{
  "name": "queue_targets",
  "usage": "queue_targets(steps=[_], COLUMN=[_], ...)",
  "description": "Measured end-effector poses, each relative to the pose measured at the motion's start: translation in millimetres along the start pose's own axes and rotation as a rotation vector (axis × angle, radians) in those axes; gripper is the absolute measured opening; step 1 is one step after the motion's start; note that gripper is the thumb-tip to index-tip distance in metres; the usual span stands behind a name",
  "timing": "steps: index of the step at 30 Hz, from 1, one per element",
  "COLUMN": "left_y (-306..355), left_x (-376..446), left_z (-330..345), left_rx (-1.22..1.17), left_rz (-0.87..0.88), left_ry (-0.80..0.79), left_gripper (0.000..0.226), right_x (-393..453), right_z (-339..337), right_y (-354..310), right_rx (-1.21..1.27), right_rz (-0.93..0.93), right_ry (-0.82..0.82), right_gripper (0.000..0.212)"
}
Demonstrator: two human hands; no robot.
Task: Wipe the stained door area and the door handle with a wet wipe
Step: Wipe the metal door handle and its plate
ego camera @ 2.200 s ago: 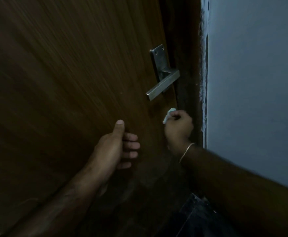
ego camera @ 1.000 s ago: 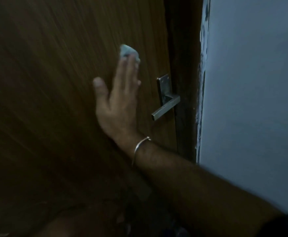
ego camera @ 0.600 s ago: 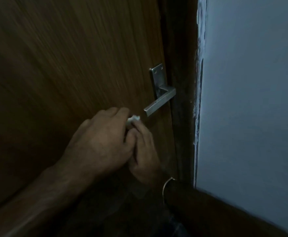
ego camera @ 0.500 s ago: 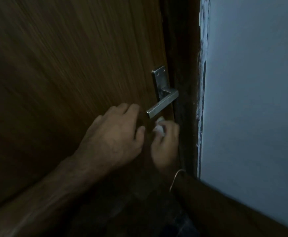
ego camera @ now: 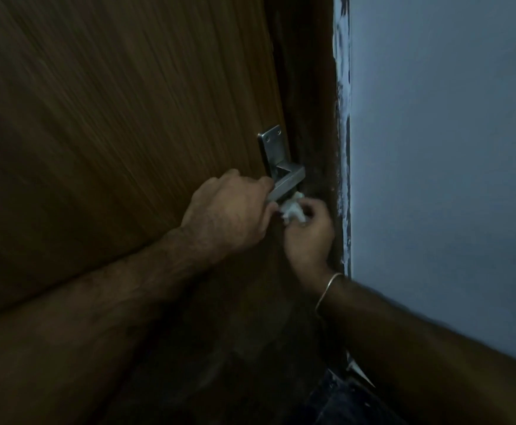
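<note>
A dark brown wooden door [ego camera: 121, 118] fills the left of the view. Its silver lever handle [ego camera: 288, 180] hangs from a metal plate [ego camera: 273, 148] near the door's right edge. My left hand [ego camera: 230, 211] is closed around the free end of the lever. Just right of it and below the lever, my right hand [ego camera: 308, 233] pinches a crumpled white wet wipe [ego camera: 293, 210], which sits right under the lever; whether it touches the metal is unclear. A thin bangle [ego camera: 328, 289] circles the right wrist.
The dark door frame [ego camera: 315, 102] runs down right of the door, with a chipped paint edge [ego camera: 342, 118]. A pale grey-blue wall [ego camera: 449, 148] takes up the right side. Dark trousers [ego camera: 342, 400] show at the bottom. The light is dim.
One second ago my right hand pressed the wipe flat on the door above the handle. It has dropped below the lever, and my left hand has risen and closed on the lever's end.
</note>
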State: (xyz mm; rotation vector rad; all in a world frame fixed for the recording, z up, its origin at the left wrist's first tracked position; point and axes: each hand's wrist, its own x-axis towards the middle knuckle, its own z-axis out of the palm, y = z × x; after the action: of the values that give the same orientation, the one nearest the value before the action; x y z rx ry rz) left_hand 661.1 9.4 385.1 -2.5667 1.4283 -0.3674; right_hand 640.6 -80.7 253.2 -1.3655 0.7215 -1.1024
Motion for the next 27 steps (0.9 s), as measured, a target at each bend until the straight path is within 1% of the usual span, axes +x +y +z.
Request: queue_targets(steps=[2,3,5,6,7,8,9,10,11,12,13,15,16,17,18,19,20,21,23,25,27], left_y=[-2,-2,-1,-1,-2,-3,-4,-6,-7,-9,-11,-17,-19,-21,-21,-19,-19,-20,-23,-28,-29], left_x=[-1,-1,0,0,-1,-4,-8,-14,-20,-27,-34,-47,-53,-58,-64,-70,-77,-85,-101,-116,-131], left_z=[1,1,1,2,1,0,2,2,2,1,-2,-10,-16,-23,-30,-35,-44,-53,-71,-89,-107], left_rx=[0.03,0.036,0.05,0.066,0.073,0.061,0.038,0.012,-0.012,-0.04,-0.077,-0.162,-0.198,-0.227,-0.257,-0.288,-0.323,-0.358,-0.417,-0.444,-0.492], left_rz=[0.029,0.035,0.034,0.033,0.028,0.021,0.012,0.004,-0.003,-0.012,-0.027,-0.064,-0.087,-0.112,-0.136,-0.157,-0.185,-0.217,-0.27,-0.319,-0.342], left_ry=[0.011,0.016,0.018,0.014,0.008,0.001,-0.014,-0.027,-0.046,-0.067,-0.089,-0.14,-0.153,-0.149,-0.154,-0.174,-0.191,-0.199,-0.154,-0.072,-0.042], left_gripper=[0.037,0.037,0.04,0.042,0.044,0.046,0.049,0.052,0.057,0.061,0.065,0.07,0.071,0.073,0.074,0.076,0.079,0.081,0.083,0.081,0.075], right_x=[9,11,7,3,0,3,9,14,17,17,14,4,-3,-9,-18,-28,-40,-51,-73,-91,-107], right_z=[2,5,5,0,-6,-15,-22,-25,-26,-27,-28,-36,-43,-46,-48,-48,-47,-47,-59,-81,-105], right_y=[-6,-10,-8,-3,0,-1,-7,-19,-35,-51,-65,-87,-97,-110,-122,-134,-149,-161,-178,-189,-199], right_rx=[0.025,0.001,-0.07,-0.117,-0.125,-0.077,0.012,0.087,0.092,0.026,-0.092,-0.383,-0.514,-0.634,-0.744,-0.823,-0.853,-0.844,-0.729,-0.539,-0.334], right_rz=[0.024,0.003,-0.052,-0.045,-0.008,0.043,0.08,0.075,0.019,-0.069,-0.167,-0.321,-0.389,-0.444,-0.461,-0.414,-0.343,-0.291,-0.202,-0.08,0.032], right_ry=[0.075,0.058,-0.055,-0.133,-0.167,-0.116,0.001,0.111,0.139,0.092,0.014,-0.156,-0.283,-0.452,-0.642,-0.803,-0.903,-0.928,-0.831,-0.72,-0.665], right_gripper=[0.025,0.022,0.019,0.018,0.017,0.017,0.018,0.02,0.021,0.022,0.024,0.022,0.021,0.023,0.026,0.027,0.025,0.024,0.022,0.02,0.022])
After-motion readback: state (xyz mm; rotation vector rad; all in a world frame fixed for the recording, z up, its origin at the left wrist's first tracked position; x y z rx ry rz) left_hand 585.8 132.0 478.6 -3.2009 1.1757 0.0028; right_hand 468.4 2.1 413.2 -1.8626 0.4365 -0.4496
